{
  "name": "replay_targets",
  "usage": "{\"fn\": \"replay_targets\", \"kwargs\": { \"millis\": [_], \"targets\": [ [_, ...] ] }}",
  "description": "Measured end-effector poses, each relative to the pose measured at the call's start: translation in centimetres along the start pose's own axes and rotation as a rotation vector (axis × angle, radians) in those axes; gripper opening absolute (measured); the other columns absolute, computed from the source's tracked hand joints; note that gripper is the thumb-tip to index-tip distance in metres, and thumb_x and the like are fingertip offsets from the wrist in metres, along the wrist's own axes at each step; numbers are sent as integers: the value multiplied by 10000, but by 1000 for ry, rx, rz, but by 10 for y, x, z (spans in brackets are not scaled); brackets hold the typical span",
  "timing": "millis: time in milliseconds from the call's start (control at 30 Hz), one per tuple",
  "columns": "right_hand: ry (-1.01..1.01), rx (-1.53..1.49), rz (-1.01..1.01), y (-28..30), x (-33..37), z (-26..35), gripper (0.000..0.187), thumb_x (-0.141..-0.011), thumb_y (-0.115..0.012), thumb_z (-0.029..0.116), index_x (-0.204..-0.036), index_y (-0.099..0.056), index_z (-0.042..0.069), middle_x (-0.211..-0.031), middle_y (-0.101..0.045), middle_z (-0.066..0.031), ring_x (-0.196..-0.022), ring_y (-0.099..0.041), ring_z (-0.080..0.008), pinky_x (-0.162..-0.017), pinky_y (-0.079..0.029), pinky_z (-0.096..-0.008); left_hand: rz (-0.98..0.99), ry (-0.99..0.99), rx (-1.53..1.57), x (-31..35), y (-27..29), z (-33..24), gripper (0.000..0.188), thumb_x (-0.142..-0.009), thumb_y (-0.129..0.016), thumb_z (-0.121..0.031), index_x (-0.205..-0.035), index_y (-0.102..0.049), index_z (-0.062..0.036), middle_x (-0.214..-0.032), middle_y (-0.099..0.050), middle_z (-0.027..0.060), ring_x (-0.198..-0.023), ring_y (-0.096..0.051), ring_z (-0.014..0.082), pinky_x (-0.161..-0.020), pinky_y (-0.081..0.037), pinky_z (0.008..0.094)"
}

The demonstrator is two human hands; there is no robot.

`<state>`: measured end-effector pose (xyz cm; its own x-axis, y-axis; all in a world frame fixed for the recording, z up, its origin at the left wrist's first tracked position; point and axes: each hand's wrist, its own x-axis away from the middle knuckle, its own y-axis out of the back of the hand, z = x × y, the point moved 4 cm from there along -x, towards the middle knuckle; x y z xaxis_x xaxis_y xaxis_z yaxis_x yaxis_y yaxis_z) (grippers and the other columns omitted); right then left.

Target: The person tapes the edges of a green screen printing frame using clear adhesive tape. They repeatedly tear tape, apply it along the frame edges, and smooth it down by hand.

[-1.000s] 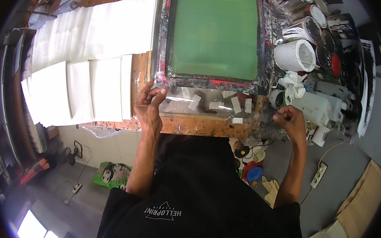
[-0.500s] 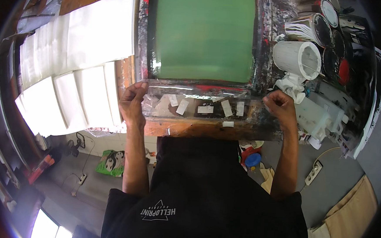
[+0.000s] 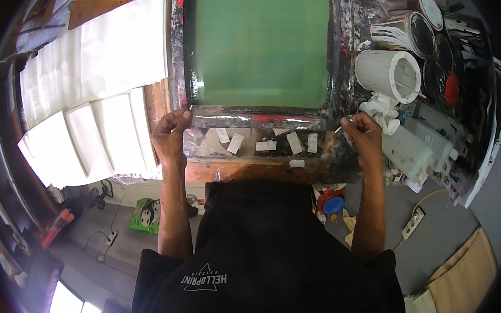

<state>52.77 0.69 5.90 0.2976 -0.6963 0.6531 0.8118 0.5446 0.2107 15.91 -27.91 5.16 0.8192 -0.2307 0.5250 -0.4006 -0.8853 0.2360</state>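
Clear strip (image 3: 225, 117): long axis sideways, left hand (image 3: 170, 131) to right hand (image 3: 366, 136).

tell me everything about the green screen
The green screen is a flat, smooth panel, with glare at its lower left, in a dark frame stained red and grey. Its top edge is out of view. It lies between white sheets, left, and a white bucket, right. A clear film, seemingly pinched by the left hand and right hand, spans its lower side; contact is unclear.
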Motion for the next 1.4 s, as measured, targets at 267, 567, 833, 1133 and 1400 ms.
{"fn": "replay_targets", "kwargs": {
  "millis": [267, 567, 833, 1133, 1400],
  "targets": [
    [73, 224, -245, -21, -4, 11, 360, -779, -890, 217, -998, -720, -12, -779, -675, -25, -662, -582, -83, -592, -455, -242, -28, -26, -67, -5, -1, 4, 174, -839, -826, -81, -979, -771, 7, -847, -736, 77, -762, -662, 136, -776, -534, 280],
    [110, 414, -272, -25, -11, 14, 366, -763, -891, 345, -801, -744, 12, -712, -680, -38, -647, -586, -127, -634, -471, -306, -30, -5, -141, -10, 6, -7, 195, -787, -863, -119, -922, -774, -11, -910, -747, 96, -872, -673, 201, -937, -491, 364],
    [166, 749, -354, -47, -15, 25, 418, -722, -898, 379, -735, -654, 39, -650, -643, -67, -580, -601, -230, -574, -461, -387, -128, -375, -655, -15, -13, -14, 224, -725, -911, -205, -770, -743, -64, -1207, -606, 185, -1181, -596, 359, -1023, -475, 478],
    [190, 763, -394, -58, -24, 15, 347, -712, -868, 323, -743, -650, 55, -680, -660, -117, -629, -637, -314, -611, -489, -415, -74, -464, -718, -25, -29, -8, 228, -728, -888, -149, -726, -686, -44, -1149, -600, 177, -1065, -634, 342, -878, -547, 452],
    [176, 792, -441, -65, -25, 16, 311, -717, -857, 306, -745, -656, 70, -694, -677, -125, -658, -661, -336, -624, -499, -436, -93, -521, -810, -31, -31, -5, 210, -695, -869, -109, -700, -667, -54, -1078, -631, 162, -1057, -631, 324, -900, -542, 458]
  ]
}}
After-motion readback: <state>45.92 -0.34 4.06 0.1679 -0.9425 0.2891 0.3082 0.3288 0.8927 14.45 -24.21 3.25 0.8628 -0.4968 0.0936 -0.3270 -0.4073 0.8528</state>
